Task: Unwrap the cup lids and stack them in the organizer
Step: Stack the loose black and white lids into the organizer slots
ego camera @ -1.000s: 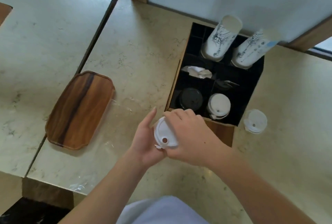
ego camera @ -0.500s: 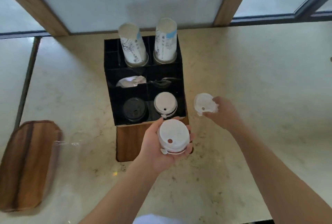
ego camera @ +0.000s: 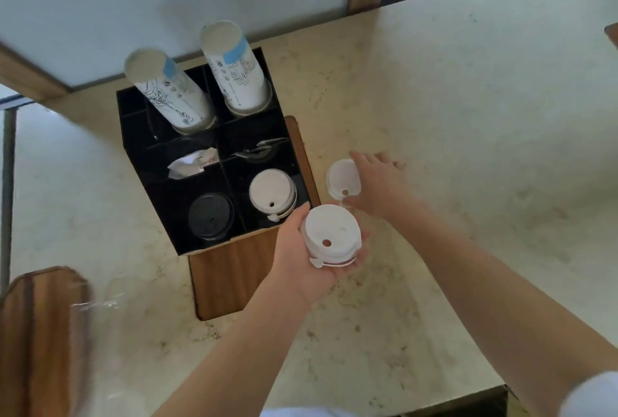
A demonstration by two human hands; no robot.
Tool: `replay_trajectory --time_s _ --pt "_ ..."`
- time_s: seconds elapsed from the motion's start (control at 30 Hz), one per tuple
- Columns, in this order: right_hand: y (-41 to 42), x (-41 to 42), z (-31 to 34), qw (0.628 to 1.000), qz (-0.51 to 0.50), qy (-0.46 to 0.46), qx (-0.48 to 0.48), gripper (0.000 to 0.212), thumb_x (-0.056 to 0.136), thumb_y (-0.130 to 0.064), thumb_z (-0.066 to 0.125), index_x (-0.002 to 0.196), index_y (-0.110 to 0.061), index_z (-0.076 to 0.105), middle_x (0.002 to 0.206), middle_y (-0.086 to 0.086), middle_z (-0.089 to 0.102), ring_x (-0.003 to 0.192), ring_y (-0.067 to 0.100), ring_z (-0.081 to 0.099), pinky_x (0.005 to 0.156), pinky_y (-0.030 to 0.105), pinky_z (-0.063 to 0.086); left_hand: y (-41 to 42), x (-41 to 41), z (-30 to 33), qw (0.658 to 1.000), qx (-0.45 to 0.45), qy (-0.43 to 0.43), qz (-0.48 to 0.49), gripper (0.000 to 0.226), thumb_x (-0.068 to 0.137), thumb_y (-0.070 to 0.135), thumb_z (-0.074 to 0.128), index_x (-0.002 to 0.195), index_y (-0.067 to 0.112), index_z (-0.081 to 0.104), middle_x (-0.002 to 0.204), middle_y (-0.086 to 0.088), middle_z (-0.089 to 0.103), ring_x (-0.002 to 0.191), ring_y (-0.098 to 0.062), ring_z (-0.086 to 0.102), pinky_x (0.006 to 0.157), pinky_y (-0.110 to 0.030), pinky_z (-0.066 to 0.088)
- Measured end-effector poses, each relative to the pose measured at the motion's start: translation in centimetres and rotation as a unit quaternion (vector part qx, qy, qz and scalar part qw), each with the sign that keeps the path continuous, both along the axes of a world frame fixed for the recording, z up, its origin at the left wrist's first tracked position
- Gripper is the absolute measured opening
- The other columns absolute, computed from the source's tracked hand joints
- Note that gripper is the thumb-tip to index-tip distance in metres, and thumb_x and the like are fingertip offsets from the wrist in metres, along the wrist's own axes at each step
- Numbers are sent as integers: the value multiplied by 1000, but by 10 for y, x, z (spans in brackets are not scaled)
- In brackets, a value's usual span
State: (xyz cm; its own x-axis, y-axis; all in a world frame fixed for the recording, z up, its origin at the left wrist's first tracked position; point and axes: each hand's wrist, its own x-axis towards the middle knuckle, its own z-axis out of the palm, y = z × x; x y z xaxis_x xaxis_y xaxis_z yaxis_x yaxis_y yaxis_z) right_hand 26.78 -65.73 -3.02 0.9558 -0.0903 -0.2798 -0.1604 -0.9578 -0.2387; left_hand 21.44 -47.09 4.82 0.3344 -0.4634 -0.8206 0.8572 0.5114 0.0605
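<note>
Presently on the pale marble counter: one black compartmented organizer seated on a wooden base. Rear compartments: two stacks of printed paper cups, each standing inverted and leaning. Middle row: crumpled white wrapper in the left cell, clear crinkled plastic in the right cell. Front row: black lids in the left cell, a stack of white lids in the right cell, sip holes facing the viewer. Left hand: palm up, just in front of the organizer's front right corner, fingers curled around a short stack of white cup lids resting in the palm, sip hole toward the viewer. Right hand: just right of the organizer, above the counter, gripping a single white lid at its edge; the lid is tilted, its hollow underside turned toward the camera. The two hands are near each other, the single lid just above and behind the held stack; whether they touch cannot be told. Far left: wooden tray, with a scrap of clear film at its right edge, blurred.
</note>
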Motion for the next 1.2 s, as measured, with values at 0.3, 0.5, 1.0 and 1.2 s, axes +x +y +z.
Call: replay_trajectory --time_s 0.3,0.5,1.0,1.2 --pt "-12 -23 59 965 -121 30 230 104 67 -52 88 152 -26 35 136 -7 62 133 25 45 107 47 38 18 2 4 1000 30 0 -1 40 94 41 57 120 14 70 123 -22 70 104 -46 69 77 -51 58" --pt "28 -67 126 961 -28 29 273 96 59 -63 81 143 -35 46 118 -22 54 119 11 44 90 34 36 30 -2 8 999 28 -23 24 46 93 38 60 133 15 64 132 -24 66 109 -46 66 85 -59 56" --pt "78 -72 102 976 70 8 207 78 56 -69 66 128 -53 42 111 -22 61 96 8 52 74 33 49 45 -16 11 994 9 -105 36 70 80 47 76 140 15 60 144 -18 58 131 -37 56 108 -51 44" --pt "85 -53 99 962 91 63 248 79 60 -64 75 128 -37 45 107 -12 62 91 11 62 74 31 57 54 -9 15 990 58 -127 31 75 71 6 75 142 9 51 140 -25 52 111 -37 60 77 -40 51"
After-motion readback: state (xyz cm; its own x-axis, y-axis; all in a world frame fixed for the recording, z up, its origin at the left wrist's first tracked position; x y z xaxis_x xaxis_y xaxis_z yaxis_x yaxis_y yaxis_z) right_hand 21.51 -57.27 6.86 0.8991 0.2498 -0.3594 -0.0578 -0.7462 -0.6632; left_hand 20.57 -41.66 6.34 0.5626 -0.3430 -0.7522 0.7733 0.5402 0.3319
